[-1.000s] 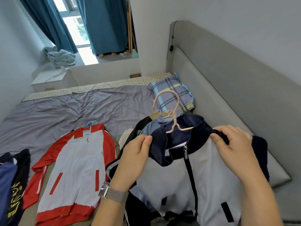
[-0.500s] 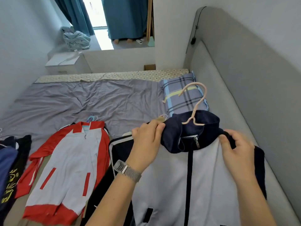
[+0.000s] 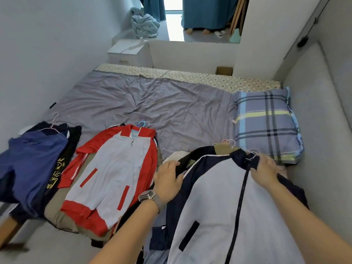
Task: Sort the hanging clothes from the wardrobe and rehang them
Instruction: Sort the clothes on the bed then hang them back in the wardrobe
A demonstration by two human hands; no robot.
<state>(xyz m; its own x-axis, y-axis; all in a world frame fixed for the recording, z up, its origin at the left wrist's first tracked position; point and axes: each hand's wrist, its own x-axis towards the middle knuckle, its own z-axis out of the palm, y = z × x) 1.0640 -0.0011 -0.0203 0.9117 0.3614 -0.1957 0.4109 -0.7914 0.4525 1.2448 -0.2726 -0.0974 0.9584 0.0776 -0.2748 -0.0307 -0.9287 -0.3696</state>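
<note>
A navy-and-white zip jacket (image 3: 215, 202) lies on a pile of clothes at the near right of the bed. My left hand (image 3: 168, 181) rests on its dark left shoulder, fingers spread. My right hand (image 3: 265, 171) grips the navy collar by the thin pink hanger hook (image 3: 252, 155). A red-and-white jacket (image 3: 112, 176) on a blue hanger lies flat to the left. Further left lies a blue shirt (image 3: 28, 164) over a black garment with yellow print (image 3: 57, 172).
The grey bed sheet (image 3: 152, 103) stretches ahead. A plaid pillow (image 3: 266, 122) sits against the grey headboard (image 3: 314, 103) on the right. A white nightstand (image 3: 127, 52) and crumpled laundry (image 3: 144, 23) stand beyond the bed, near teal curtains.
The navy-and-white jacket has been lowered flat onto the pile. My left hand let go of the collar and slid to the shoulder. The camera has tilted left, showing more clothes.
</note>
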